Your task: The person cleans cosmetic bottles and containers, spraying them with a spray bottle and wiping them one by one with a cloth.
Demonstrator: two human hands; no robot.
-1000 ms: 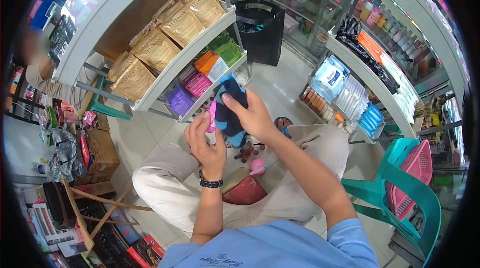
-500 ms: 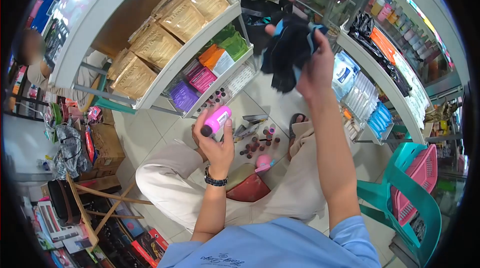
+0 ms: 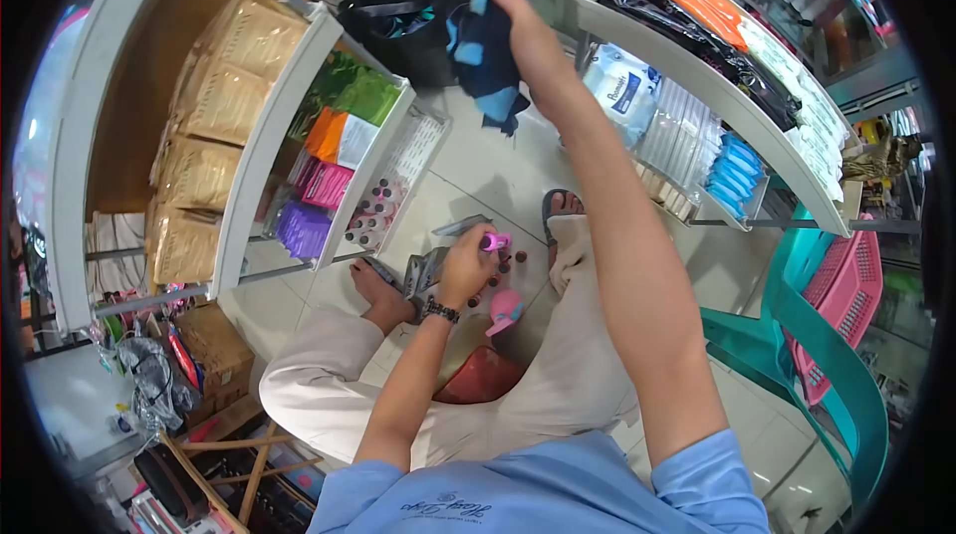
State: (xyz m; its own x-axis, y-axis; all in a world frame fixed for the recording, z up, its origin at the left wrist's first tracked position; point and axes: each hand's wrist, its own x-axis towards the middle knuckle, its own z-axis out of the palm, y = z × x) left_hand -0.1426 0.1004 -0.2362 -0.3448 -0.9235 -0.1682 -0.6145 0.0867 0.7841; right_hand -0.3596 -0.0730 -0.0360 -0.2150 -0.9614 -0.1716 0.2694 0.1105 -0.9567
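Observation:
My left hand (image 3: 466, 270), with a dark watch at the wrist, is low between my legs and closed around a small pink bottle (image 3: 494, 242). Several small dark-capped bottles (image 3: 504, 267) stand on the floor right beside it, partly hidden by the hand. A pink round item with a light-blue part (image 3: 506, 307) lies just nearer to me. Stretched far forward, my right hand (image 3: 538, 46) grips a dark cloth with light-blue patches (image 3: 486, 71), which hangs down close to a black bag (image 3: 403, 46).
On the left, a white shelf (image 3: 274, 136) holds gold packets (image 3: 229, 101) and coloured packs; small bottles (image 3: 373, 211) fill its lowest tier. Wipes (image 3: 622, 86) and blue packs (image 3: 735, 176) sit on the right shelf. A green chair (image 3: 812, 335) bears a pink basket (image 3: 846, 285).
My left hand has lowered the pink bottle toward the bottles on the floor. My right hand has carried the cloth forward, to the black bag's side. The view has shifted.

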